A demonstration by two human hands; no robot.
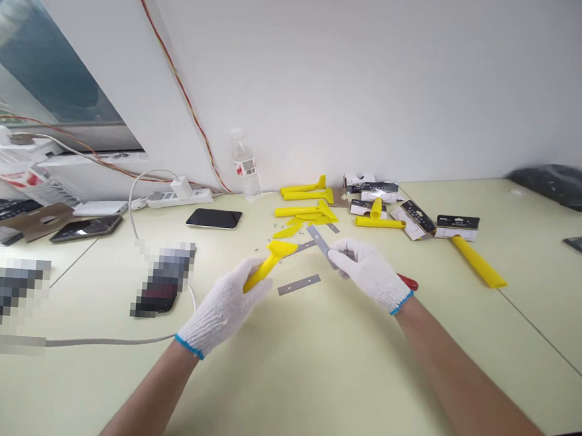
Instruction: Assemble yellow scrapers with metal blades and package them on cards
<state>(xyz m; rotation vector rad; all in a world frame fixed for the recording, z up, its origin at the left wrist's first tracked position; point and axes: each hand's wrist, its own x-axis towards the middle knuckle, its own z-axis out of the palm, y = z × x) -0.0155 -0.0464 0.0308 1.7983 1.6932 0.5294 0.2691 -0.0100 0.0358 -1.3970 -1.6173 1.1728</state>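
My left hand [230, 300], in a white knit glove with blue trim, is closed round the handle of a yellow scraper [269, 264], its wide head tilted up to the right. Between the gloved fingers of my right hand [367, 270] is a flat metal scraper blade [318, 237], held a little apart from the scraper head. Another blade [299, 285] lies flat on the table between my hands. Behind them are more blades, small screws, loose yellow blade covers [288, 231] and several yellow scraper handles [304, 211]. A red-handled item [408, 282] is partly hidden behind my right wrist.
Scrapers with black-and-white card packaging [415, 220] lie at the back right. A water bottle [245, 165] stands by the wall near a power strip [180, 196]. Phones [214, 218] and a white cable [113, 343] are on the left. A black bag [562, 184] sits far right.
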